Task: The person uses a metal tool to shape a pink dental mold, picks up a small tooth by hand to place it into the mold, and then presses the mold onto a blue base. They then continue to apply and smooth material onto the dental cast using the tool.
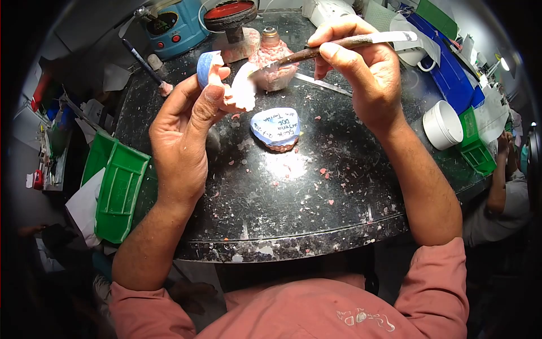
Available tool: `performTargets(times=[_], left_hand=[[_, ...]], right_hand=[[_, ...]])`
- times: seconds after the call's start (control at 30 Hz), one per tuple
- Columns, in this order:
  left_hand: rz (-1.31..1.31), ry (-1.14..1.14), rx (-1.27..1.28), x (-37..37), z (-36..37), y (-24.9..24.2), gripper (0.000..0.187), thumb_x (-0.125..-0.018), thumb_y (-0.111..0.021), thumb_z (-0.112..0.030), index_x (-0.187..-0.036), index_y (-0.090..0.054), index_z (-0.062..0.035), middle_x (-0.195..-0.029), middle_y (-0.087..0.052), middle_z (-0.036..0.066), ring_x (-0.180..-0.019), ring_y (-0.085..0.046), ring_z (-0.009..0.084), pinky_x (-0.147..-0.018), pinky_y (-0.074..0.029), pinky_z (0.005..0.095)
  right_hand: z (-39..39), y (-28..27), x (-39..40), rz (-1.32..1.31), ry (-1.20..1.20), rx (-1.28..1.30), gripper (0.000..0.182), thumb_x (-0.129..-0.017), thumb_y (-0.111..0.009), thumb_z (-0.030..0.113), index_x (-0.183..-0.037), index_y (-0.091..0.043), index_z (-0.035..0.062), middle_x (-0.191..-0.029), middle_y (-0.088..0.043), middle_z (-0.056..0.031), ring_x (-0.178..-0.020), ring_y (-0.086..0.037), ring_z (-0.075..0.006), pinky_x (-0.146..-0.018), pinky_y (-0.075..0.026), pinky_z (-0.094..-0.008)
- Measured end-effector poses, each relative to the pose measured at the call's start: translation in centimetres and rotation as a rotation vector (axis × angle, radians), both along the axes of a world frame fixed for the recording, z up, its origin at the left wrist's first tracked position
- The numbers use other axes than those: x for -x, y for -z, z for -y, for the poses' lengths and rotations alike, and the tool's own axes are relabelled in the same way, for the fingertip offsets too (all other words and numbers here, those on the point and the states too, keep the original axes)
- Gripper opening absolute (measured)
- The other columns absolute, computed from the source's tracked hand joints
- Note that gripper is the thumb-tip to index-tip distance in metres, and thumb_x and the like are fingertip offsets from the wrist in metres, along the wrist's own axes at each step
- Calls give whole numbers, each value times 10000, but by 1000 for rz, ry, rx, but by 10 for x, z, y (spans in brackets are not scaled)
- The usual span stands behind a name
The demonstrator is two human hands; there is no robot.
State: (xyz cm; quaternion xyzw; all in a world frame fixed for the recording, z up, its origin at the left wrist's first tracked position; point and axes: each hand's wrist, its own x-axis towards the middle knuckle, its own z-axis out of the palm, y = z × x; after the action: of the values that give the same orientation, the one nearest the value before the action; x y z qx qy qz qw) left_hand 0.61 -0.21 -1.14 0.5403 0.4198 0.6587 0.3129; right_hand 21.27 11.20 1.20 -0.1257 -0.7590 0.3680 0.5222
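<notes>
My left hand (183, 127) is closed on a dental cast with a blue base (205, 71), held up over the bench; pink wax shows along its side and lower edge. Part of the cast is washed out by glare. In my right hand (370, 73) is a wax knife (347, 42) with a dark handle, gripped between thumb and fingers. One end of the knife points at the cast; whether it touches is lost in the glare. Below the hands lies a second dental cast (275, 127), its pale blue base up with handwriting on it.
A wax-smeared burner (274, 65) and a raised pan of red wax (230, 16) stand behind the hands. Another flat blade (324, 85) lies nearby. Green trays (121, 186), a white tub (442, 125) and a blue machine (179, 31) surround the bench. Another person's arm (498, 181) is at far right.
</notes>
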Motion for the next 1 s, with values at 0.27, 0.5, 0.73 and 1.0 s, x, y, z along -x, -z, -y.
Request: performTargets(times=[0.27, 0.5, 0.73, 1.0], left_hand=[[96, -13, -13, -3, -1, 0, 292, -946, -566, -170, -1164, -570, 24, -1072, -627, 81, -904, -623, 117, -829, -536, 289], [96, 16, 37, 1, 0, 1, 263, -958, -542, -221, -1126, -575, -22, -1082, -602, 64, -922, -628, 113, -854, -538, 303], [80, 42, 4, 1, -1, 1, 269, -956, -550, -221, -1105, -565, 2, -1002, -606, 54, -865, -638, 134, -810, -545, 308], [221, 109, 77, 3, 0, 0, 272, -979, -500, -237, -1091, -542, 7, -971, -614, 73, -954, -634, 165, -883, -534, 349]], right_hand=[[-1, 1, -2, -13, -11, 12, 206, -848, -547, 139, -970, -567, -25, -846, -594, -94, -721, -574, -130, -697, -489, -275], [-8, -3, -7, -216, -72, 159, 178, -894, -486, 93, -1020, -533, -22, -888, -571, -101, -740, -589, -167, -732, -499, -304], [-42, -21, 1, -251, 113, 118, 207, -932, -574, 146, -1059, -619, -12, -909, -641, -84, -811, -626, -140, -759, -529, -289], [-36, -51, 39, 38, 209, 90, 199, -914, -603, 161, -1017, -617, -8, -909, -652, -86, -789, -610, -139, -722, -509, -266]])
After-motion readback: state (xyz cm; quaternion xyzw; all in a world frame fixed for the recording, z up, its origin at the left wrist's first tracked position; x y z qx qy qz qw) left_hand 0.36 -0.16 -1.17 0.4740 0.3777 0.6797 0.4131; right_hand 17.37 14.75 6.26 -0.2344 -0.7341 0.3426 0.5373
